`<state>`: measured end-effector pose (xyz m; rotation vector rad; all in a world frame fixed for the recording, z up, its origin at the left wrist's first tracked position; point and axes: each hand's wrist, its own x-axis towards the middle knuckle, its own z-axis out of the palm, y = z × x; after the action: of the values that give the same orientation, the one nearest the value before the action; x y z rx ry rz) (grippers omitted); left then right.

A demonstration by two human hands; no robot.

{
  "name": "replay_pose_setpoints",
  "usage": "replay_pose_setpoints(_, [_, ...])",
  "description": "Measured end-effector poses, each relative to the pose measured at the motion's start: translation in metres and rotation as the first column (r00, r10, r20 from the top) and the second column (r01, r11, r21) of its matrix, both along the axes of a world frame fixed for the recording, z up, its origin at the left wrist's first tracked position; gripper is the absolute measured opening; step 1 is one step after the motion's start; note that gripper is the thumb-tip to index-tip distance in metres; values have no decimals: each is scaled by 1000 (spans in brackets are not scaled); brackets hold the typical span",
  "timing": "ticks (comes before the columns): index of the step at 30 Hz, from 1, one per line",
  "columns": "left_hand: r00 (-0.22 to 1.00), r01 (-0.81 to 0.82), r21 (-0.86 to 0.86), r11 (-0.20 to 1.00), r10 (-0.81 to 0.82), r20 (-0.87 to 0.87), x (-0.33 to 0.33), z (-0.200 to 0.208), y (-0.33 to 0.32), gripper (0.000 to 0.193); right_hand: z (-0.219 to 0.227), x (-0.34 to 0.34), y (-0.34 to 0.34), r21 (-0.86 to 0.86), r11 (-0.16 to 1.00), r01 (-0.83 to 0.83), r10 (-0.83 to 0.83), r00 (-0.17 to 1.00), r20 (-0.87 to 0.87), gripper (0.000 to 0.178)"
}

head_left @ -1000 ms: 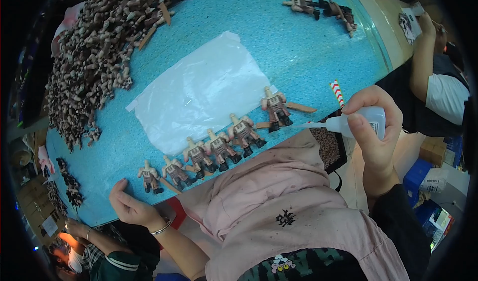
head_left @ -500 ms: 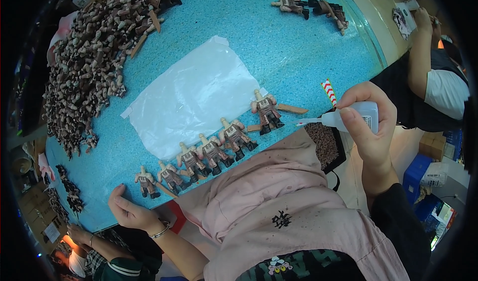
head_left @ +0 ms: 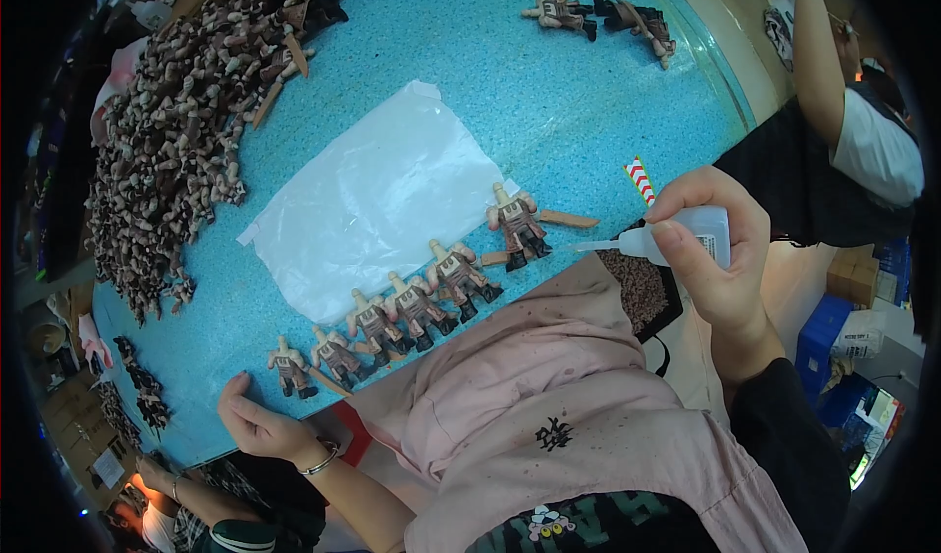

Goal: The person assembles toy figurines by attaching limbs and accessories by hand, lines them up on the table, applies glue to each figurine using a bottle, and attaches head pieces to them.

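My right hand (head_left: 720, 249) is closed round a small translucent squeeze bottle (head_left: 708, 236) with a long thin nozzle. The nozzle points left, its tip close by the dark boots of a headless toy figure (head_left: 517, 223); whether they touch I cannot tell. That figure lies at the right end of a row of similar headless figures, among them one in the middle (head_left: 419, 305) and a smaller one (head_left: 289, 369) at the left end. Nearest the left end, my left hand (head_left: 265, 421) rests at the table edge, fingers loosely bent and apart, holding nothing visible.
A large heap of figure parts (head_left: 172, 151) covers the far left of the blue table (head_left: 608, 112). Behind the row lies a white plastic sheet (head_left: 372, 200). More figures (head_left: 564, 16) lie at the back right. Other people's arms (head_left: 821, 73) show at right and lower left.
My right hand has moved slightly left with the squeeze bottle, bringing its nozzle tip closer to the rightmost figure's boots. My left hand stays by the table edge; the view has shifted a little.
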<state>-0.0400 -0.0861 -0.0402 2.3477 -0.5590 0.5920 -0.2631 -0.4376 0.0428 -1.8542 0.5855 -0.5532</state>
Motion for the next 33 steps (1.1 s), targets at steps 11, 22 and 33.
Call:
replay_pose_setpoints(11, [1000, 23, -15, 1000, -23, 11, 1, 9, -5, 18, -14, 9, -41, 320, 944, 82, -131, 982, 134, 27])
replay_pose_setpoints(22, [996, 52, -53, 997, -48, 70, 5, 18, 6, 14, 38, 296, -63, -45, 982, -184, 190, 963, 192, 38])
replay_pose_setpoints(33, [996, 90, -62, 994, -88, 32, 9, 14, 9, 11, -4, 484, -45, -637, 770, -37, 80, 996, 38, 42])
